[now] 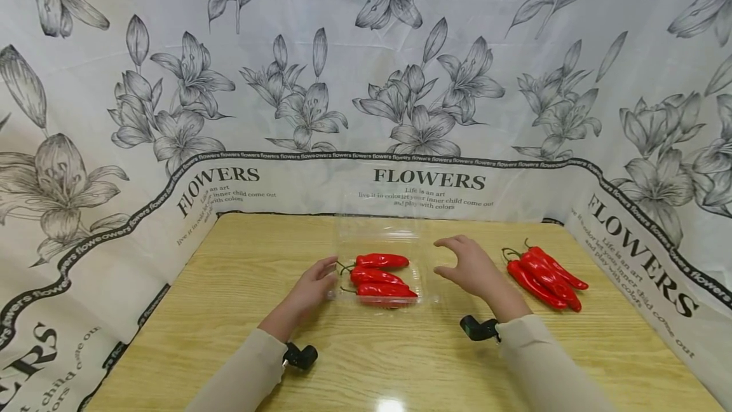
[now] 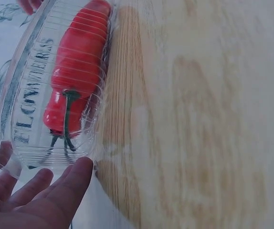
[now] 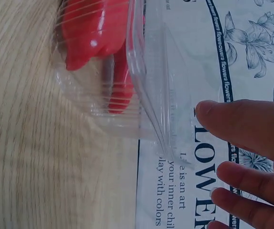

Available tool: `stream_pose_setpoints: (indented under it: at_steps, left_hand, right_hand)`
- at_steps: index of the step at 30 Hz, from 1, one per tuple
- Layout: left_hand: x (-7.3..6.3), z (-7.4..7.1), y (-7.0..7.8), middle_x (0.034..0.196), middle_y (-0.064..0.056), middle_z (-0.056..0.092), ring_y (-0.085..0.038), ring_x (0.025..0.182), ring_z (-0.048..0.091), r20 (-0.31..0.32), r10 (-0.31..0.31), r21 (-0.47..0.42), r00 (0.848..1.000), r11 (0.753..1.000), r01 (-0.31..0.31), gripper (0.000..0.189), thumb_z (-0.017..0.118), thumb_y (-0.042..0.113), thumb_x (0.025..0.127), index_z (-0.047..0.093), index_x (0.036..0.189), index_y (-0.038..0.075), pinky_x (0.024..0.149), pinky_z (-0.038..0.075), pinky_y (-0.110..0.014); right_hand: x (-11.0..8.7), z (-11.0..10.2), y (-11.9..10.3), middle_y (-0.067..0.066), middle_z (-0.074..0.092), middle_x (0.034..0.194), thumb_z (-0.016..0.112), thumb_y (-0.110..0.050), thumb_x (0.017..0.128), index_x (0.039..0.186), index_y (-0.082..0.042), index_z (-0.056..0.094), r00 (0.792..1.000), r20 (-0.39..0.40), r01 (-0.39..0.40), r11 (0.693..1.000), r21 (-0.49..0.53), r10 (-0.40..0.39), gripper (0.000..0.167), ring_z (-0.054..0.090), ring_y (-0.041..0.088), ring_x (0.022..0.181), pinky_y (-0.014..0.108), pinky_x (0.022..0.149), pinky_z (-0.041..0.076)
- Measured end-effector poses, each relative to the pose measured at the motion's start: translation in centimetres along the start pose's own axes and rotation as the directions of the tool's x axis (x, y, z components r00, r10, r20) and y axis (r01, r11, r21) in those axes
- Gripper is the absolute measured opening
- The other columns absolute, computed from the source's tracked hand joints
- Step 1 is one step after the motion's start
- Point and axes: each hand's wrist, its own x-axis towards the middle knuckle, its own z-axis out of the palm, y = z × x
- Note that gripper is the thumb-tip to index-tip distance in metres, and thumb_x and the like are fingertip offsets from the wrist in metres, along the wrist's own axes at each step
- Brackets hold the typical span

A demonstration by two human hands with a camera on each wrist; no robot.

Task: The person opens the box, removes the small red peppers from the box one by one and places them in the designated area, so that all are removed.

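Note:
A clear plastic clamshell box (image 1: 426, 288) sits on the table with its lid (image 1: 380, 224) raised at the back. Inside lie three red peppers (image 1: 375, 276) with green stems, side by side, stems toward the left. At the box's left end is my left hand (image 1: 311, 285); in the left wrist view its extended fingers (image 2: 65, 191) reach to the end wall, just below a pepper stem (image 2: 69, 114). My right hand (image 1: 466, 266) hovers off the right side of the box, thumb and fingers spread, holding nothing. The right wrist view shows a gap between the thumb (image 3: 242, 121) and the box's rim (image 3: 149, 114).
To the right of my right hand, a small pile of red peppers (image 1: 543, 275) lies on the wooden table (image 1: 240, 285). White flower-printed cloth (image 1: 423, 186) stands as a wall behind the table and along its sides.

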Motion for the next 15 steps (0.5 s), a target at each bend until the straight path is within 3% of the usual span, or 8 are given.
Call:
stream_pose_setpoints:
  at_steps: [10,15]
  left_hand:
    - [0.0,0.1,0.1,0.155,-0.021,0.033,-0.040,0.139,0.037,-0.006,0.005,0.011,1.000,1.000,-0.005,0.049,0.045,0.010,0.102,0.035,0.150,0.009,0.096,0.049,-0.043]
    - [-0.1,0.1,0.1,0.154,-0.022,0.033,-0.041,0.138,0.037,-0.007,0.005,0.008,1.000,1.000,-0.005,0.049,0.045,0.009,0.101,0.035,0.149,0.008,0.090,0.052,-0.039]
  right_hand:
    - [0.3,1.2,-2.0,0.013,0.062,0.124,0.076,-0.019,0.082,0.123,-0.010,0.064,0.990,0.040,0.134,0.989,0.061,-0.136,0.044,0.056,0.036,0.117,0.054,0.100,0.044]
    - [0.6,1.9,-3.0,0.008,0.063,0.123,0.077,-0.021,0.082,0.121,-0.014,0.065,0.984,0.089,0.147,0.986,0.080,-0.154,0.042,0.058,0.031,0.116,0.052,0.100,0.045]
